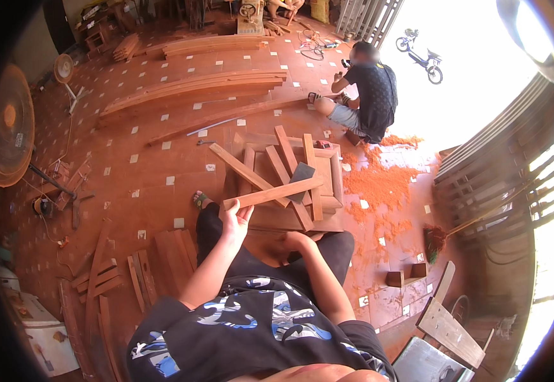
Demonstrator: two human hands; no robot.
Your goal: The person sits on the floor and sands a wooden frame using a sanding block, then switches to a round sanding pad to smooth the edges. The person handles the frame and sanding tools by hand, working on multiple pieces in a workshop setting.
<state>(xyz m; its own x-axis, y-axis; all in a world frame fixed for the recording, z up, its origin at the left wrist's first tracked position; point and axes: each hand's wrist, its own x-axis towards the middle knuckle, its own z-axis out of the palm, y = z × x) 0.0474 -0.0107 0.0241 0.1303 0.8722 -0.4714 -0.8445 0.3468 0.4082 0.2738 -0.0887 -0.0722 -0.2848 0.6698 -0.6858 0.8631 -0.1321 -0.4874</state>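
Note:
A wooden strip (277, 191) slants up to the right over a low panelled wooden piece (335, 184) in front of me. My left hand (235, 223) pinches the strip's near left end between thumb and fingers. My right hand (295, 243) hangs low between my knees with its fingers curled; what they hold, if anything, is hidden. Under the strip's right part lies a dark grey flat piece (302, 173), perhaps sandpaper. Several other strips, one of them a long strip (242, 167), lie crossed on the panelled piece.
Beyond, a person (376, 89) squats beside orange sawdust (382, 178). Long boards (194, 89) lie across the tiled floor, with loose boards (175, 251) at my left. Fans (9, 124) stand far left. A broom (436, 239) and a small wooden block (395, 278) are at the right.

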